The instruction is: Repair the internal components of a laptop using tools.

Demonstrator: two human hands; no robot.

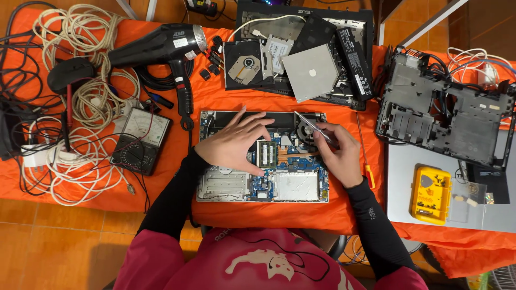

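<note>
Two hands are working over the opened laptop (262, 185) lying near on the orange table (344, 212): the left hand (232, 144) is spreading flat beside the memory module (266, 154), the right hand (336, 153) is pinching a screwdriver (314, 126) toward the fan (307, 130), likely loosening screws, needing steady aim.

We see an electronics repair bench: an opened laptop (262, 157) at centre, an analog multimeter (142, 140) at nine o'clock, stripped laptop parts (304, 51) at twelve.
</note>
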